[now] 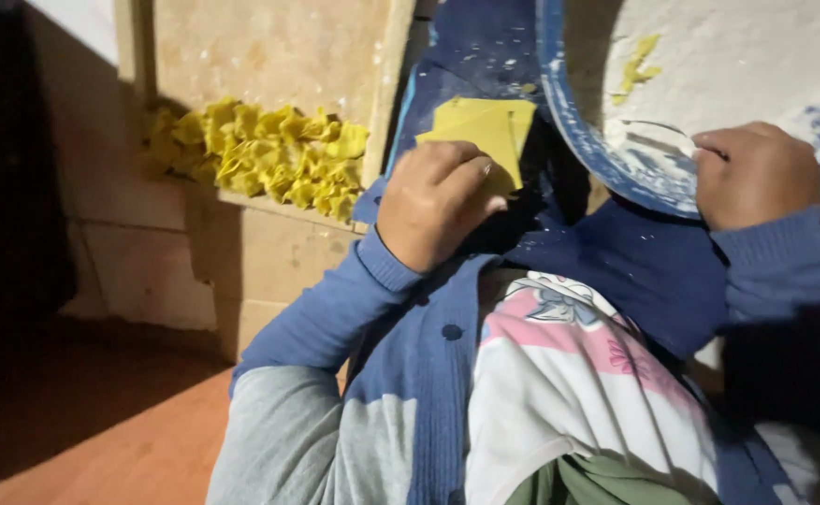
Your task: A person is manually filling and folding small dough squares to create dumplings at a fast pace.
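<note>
Left hand (436,201) has its grip pinched shut on a yellow dough square (485,131), held up over the lap. Right hand (754,173) rests fingers curled on the floury blue-rimmed tray (578,131). A pile of folded yellow dumplings (255,154) sits on the wooden board (279,47) to the left.

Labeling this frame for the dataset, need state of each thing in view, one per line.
left hand: closed on the yellow wrappers
yellow wrappers: flat, stacked, unfolded, held at one edge
right hand: curled, resting on the tray
tray: tilted, dusted with flour, a few yellow scraps stuck to it
folded dumplings: shaped, piled on the board
board: floury, lying behind the pile
</note>
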